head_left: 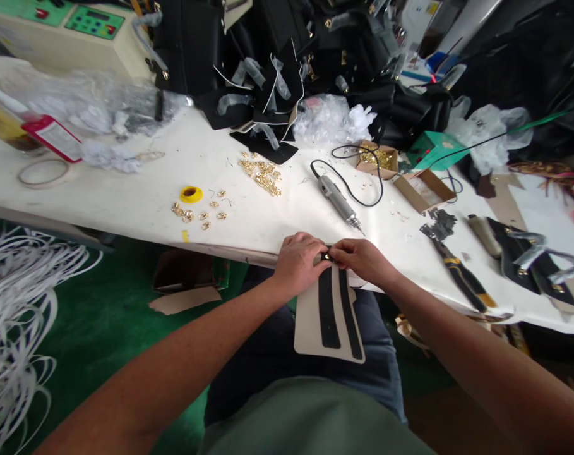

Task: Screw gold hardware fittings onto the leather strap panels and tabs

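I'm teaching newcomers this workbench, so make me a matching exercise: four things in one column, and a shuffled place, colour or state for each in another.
Things:
1. panel
2. screwdriver
3. pliers
4. yellow ring

Descriptions:
A. black-and-yellow handled
B. beside loose gold pieces
C. held by the left hand and right hand
D. grey, thin-tipped

Pairs: 1-C, 2-D, 3-A, 4-B

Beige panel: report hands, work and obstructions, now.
Left hand, right hand both gripping beige panel at top end. Two black strips running down it. Screwdriver on table beyond hands, not in the way.
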Tool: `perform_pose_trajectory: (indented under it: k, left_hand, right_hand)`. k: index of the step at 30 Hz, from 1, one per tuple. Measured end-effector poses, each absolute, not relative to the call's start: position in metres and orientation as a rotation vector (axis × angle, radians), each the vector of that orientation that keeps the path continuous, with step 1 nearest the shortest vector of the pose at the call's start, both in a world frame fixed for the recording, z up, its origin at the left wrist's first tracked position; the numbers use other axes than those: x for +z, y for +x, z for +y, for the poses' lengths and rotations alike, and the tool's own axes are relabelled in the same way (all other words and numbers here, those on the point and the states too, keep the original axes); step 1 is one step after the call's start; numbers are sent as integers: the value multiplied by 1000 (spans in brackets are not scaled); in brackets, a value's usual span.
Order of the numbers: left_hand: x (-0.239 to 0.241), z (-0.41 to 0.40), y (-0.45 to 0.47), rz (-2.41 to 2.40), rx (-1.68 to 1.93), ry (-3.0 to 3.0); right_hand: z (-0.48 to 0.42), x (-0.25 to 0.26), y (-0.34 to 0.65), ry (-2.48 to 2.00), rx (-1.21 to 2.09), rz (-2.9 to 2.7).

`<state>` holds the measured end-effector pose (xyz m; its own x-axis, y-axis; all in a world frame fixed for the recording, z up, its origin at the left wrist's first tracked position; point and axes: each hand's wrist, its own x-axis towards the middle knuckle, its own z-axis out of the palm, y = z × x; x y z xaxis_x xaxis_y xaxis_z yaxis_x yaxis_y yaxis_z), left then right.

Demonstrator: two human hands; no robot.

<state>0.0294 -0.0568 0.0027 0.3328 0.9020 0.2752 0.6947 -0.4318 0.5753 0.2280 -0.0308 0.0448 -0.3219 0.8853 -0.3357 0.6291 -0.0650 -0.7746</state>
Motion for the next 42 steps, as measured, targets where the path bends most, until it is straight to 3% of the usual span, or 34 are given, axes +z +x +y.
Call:
perform_pose_trajectory:
  k: [3, 8, 10, 15, 20, 22, 24, 30, 42]
  left_hand:
    - [3, -57, 28, 1417, 837, 2235]
    - [3, -57, 27, 1399, 883, 2200]
    - [4, -57, 27, 1400, 876, 2185]
    - [4, -57, 28, 1412, 849, 2167]
    - [0, -56, 29, 1411, 842, 2190]
    - [0, -56, 29, 1407, 838, 2199]
    - [0, -56, 30, 1409, 837, 2209]
    - [3, -56, 32, 1422, 824, 2211]
    - [9, -55, 35, 1462, 756, 2209]
  right_hand:
    - [-23, 52, 232, -1671, 1151, -1954]
    - [32, 62, 231, -1833, 327, -2026]
    - [61, 60, 225, -1965, 209, -2121]
    - [96, 50, 224, -2113, 361, -2192]
    - [57, 63, 244, -1554, 1235, -1605]
    - [30, 74, 243, -1326, 1399, -1394]
    - [5, 82, 234, -1243, 1381, -1316]
    - [-31, 76, 189, -1262, 917, -1220]
    - [-28, 54, 171, -1131, 905, -1295]
